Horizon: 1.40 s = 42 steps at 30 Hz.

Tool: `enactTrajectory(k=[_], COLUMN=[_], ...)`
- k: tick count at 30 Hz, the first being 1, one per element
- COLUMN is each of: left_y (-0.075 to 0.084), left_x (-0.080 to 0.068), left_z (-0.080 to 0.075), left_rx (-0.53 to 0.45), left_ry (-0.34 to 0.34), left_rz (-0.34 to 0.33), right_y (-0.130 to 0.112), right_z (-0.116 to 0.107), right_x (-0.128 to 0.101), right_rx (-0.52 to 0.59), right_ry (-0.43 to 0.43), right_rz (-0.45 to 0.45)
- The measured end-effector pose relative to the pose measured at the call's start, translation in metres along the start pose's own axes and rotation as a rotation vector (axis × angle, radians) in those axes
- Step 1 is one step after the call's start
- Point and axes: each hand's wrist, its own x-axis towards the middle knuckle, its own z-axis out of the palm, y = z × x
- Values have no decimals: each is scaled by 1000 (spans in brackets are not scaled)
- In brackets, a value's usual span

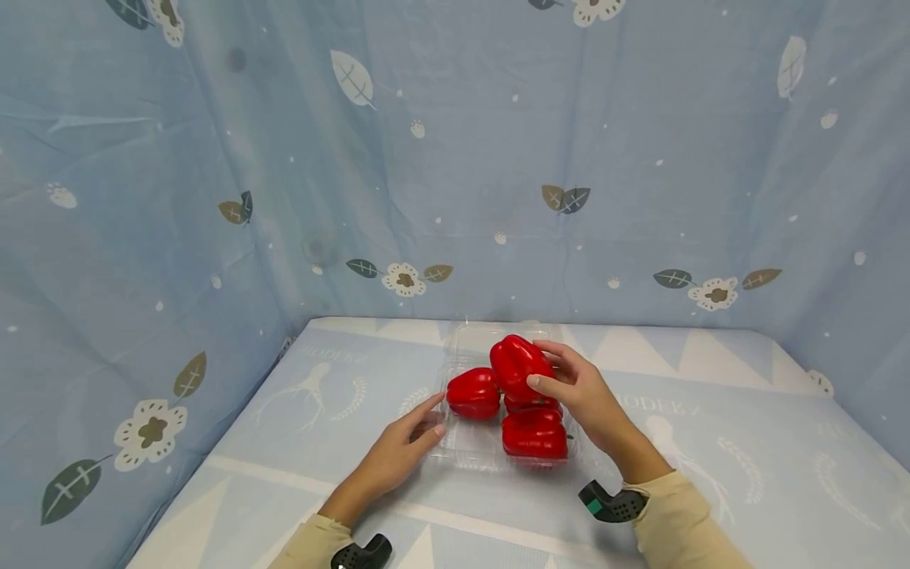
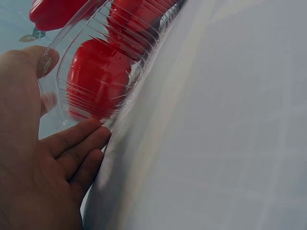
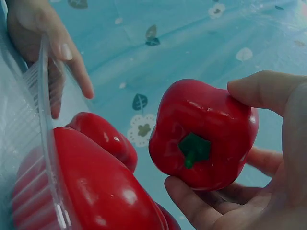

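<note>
Bench (image 1: 711, 411) carries a patterned blue-white cloth, with blue floral curtain (image 1: 455, 158) hung behind and on both sides. Clear plastic tray (image 1: 469, 450) sits mid-bench, just ahead of both hands. Three red peppers lie in it: one at the left (image 1: 472, 393), one at the near right (image 1: 535, 433), a third (image 1: 533, 405) mostly hidden between them and the raised one.

Right hand (image 1: 579, 389) holds a fourth pepper (image 1: 521, 366) above the tray's far right part, thumb and fingers curled round its sides; the right wrist view shows the green stem (image 3: 193, 149) pointing toward the palm side. This pepper sits directly over the others, apparently touching or just clear of them; cannot tell which.

Left hand (image 1: 405, 446) is at the tray's near-left corner, thumb over the rim, fingers (image 2: 81, 141) lying along the wall from outside. It is nearer the left pepper; the right hand already has its own. Below the held pepper, only the tray's back part looks free.
</note>
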Motion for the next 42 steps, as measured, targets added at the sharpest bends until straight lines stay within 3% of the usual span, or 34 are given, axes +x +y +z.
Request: enactTrajectory(k=[23, 30, 42], left_y=[-3, -5, -8], left_x=[3, 4, 2], left_z=[1, -1, 1], left_rx=[-11, -15, -10], left_ry=[-3, 5, 15], left_rz=[39, 58, 68], right_y=[-4, -1, 3], right_z=[22, 30, 42], right_x=[-5, -5, -9], right_rx=[-72, -159, -366], right_ry=[-37, -90, -53], right_rz=[21, 16, -36])
